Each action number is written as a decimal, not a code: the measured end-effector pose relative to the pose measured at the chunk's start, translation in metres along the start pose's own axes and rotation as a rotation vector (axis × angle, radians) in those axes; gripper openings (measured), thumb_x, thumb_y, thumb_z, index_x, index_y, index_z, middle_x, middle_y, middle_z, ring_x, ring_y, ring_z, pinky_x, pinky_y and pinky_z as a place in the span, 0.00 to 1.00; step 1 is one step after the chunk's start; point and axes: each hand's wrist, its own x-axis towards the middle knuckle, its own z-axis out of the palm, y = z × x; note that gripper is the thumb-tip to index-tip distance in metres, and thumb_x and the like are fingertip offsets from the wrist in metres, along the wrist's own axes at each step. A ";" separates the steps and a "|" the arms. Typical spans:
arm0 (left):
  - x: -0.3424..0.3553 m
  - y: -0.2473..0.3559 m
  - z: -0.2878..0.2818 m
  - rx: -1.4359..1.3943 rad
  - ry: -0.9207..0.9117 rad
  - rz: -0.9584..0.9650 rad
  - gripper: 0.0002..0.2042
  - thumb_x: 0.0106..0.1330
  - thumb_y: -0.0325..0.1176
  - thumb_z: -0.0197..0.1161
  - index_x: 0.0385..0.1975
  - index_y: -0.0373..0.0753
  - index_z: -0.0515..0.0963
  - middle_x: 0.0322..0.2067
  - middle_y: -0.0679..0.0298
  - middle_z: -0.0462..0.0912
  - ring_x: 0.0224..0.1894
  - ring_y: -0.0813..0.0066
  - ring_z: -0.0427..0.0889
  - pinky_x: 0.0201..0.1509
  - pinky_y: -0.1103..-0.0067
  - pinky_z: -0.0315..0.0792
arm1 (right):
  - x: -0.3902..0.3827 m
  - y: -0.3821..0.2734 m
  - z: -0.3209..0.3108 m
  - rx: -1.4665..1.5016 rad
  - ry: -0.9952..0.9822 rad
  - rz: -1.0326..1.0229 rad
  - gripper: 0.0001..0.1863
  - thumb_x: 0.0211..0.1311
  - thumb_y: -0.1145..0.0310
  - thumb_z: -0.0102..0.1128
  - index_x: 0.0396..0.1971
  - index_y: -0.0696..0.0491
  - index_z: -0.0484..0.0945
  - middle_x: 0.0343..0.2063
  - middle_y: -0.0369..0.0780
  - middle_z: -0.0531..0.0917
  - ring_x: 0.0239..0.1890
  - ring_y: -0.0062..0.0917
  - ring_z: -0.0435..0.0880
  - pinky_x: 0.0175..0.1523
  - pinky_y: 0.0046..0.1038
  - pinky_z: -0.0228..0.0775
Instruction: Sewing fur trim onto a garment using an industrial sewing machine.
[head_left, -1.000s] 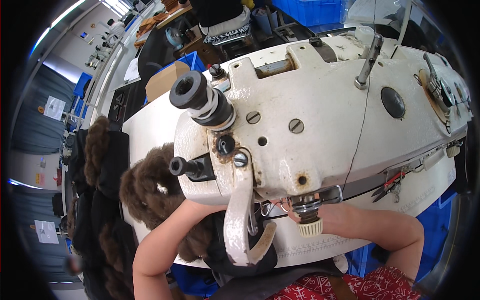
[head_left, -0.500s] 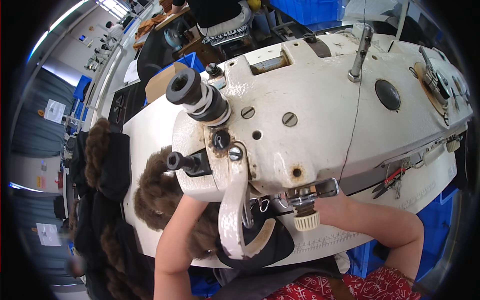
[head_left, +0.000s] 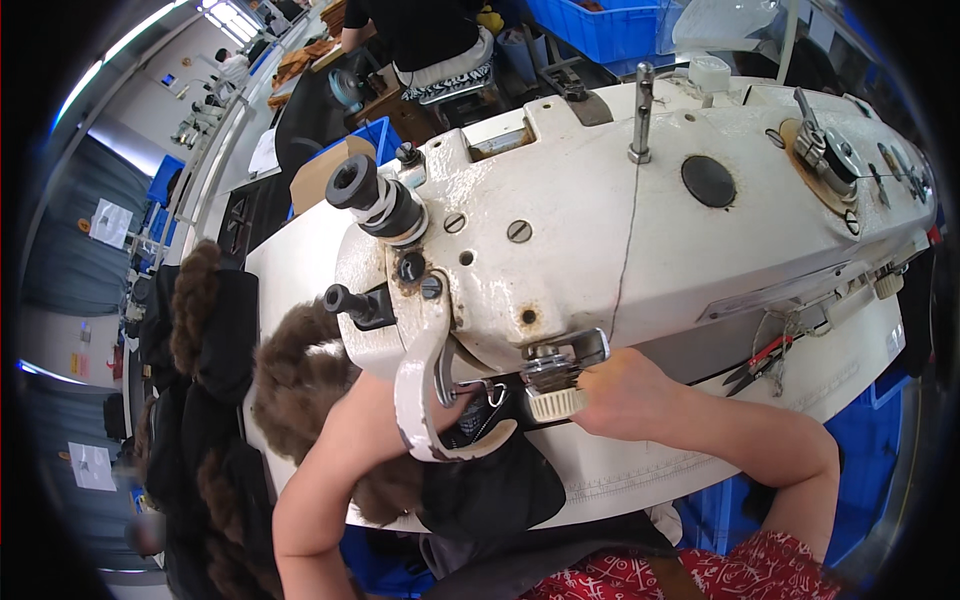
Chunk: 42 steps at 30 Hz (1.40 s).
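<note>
A white sewing machine [head_left: 580, 270] fills the middle, hiding much of my hands. My left hand [head_left: 445, 412] reaches behind its curved white lever [head_left: 412, 400], by black fabric [head_left: 490, 490] with brown fur [head_left: 300, 375] at its left. Its fingers are hidden, so I cannot tell what they hold. My right hand [head_left: 625, 395] is curled closed beside the cream ribbed knob [head_left: 557, 405]. Its fingertips are out of sight, as is anything in them. The fabric hangs toward the table's near edge.
Red-handled snips [head_left: 760, 362] lie on the table under the machine's arm. Dark fur-trimmed pieces [head_left: 215, 400] are piled at the left. A blue crate [head_left: 375, 140] with cardboard stands behind. A blue bin [head_left: 870, 470] is at the lower right. Another person [head_left: 430, 40] sits farther back.
My right hand has come out from behind the machine to beside the knob. My left arm has shifted slightly left. The whole machine sits lower and more to the left in view.
</note>
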 end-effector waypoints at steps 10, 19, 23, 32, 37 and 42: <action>-0.006 0.058 0.020 0.328 0.159 0.152 0.06 0.67 0.29 0.61 0.38 0.37 0.83 0.37 0.62 0.88 0.30 0.68 0.87 0.32 0.71 0.77 | -0.003 -0.002 0.000 -0.078 -0.077 -0.064 0.17 0.59 0.67 0.61 0.46 0.59 0.83 0.50 0.46 0.87 0.33 0.26 0.87 0.35 0.26 0.80; -0.002 0.041 0.047 0.045 0.456 -0.033 0.10 0.63 0.35 0.74 0.27 0.35 0.84 0.26 0.59 0.84 0.27 0.53 0.82 0.33 0.64 0.75 | -0.008 0.000 0.010 -0.013 0.213 -0.080 0.13 0.55 0.69 0.65 0.41 0.55 0.84 0.46 0.39 0.86 0.31 0.22 0.83 0.31 0.24 0.77; -0.002 0.035 0.049 0.021 0.474 -0.012 0.10 0.60 0.35 0.76 0.28 0.35 0.84 0.24 0.57 0.83 0.26 0.53 0.82 0.32 0.63 0.75 | -0.009 -0.003 0.010 -0.037 0.214 0.021 0.09 0.55 0.70 0.66 0.37 0.53 0.82 0.33 0.35 0.80 0.27 0.22 0.81 0.26 0.25 0.74; -0.003 0.037 0.049 0.111 0.389 -0.099 0.12 0.57 0.39 0.77 0.30 0.38 0.85 0.23 0.57 0.82 0.25 0.53 0.82 0.30 0.63 0.74 | -0.001 -0.004 0.009 -0.010 0.163 0.182 0.08 0.55 0.71 0.66 0.35 0.52 0.80 0.26 0.35 0.74 0.26 0.24 0.81 0.23 0.28 0.72; 0.002 0.039 0.047 0.070 0.414 -0.123 0.11 0.57 0.40 0.76 0.29 0.39 0.86 0.23 0.58 0.83 0.27 0.54 0.83 0.32 0.62 0.76 | -0.003 -0.003 0.008 0.027 0.178 0.113 0.09 0.53 0.71 0.67 0.35 0.52 0.81 0.26 0.35 0.74 0.28 0.24 0.81 0.24 0.29 0.73; 0.004 0.052 0.048 0.018 0.374 -0.248 0.09 0.59 0.39 0.73 0.30 0.40 0.87 0.25 0.57 0.86 0.30 0.52 0.86 0.36 0.61 0.78 | -0.004 -0.003 0.008 0.052 0.138 0.118 0.10 0.52 0.71 0.66 0.36 0.52 0.82 0.26 0.34 0.74 0.28 0.25 0.81 0.24 0.28 0.74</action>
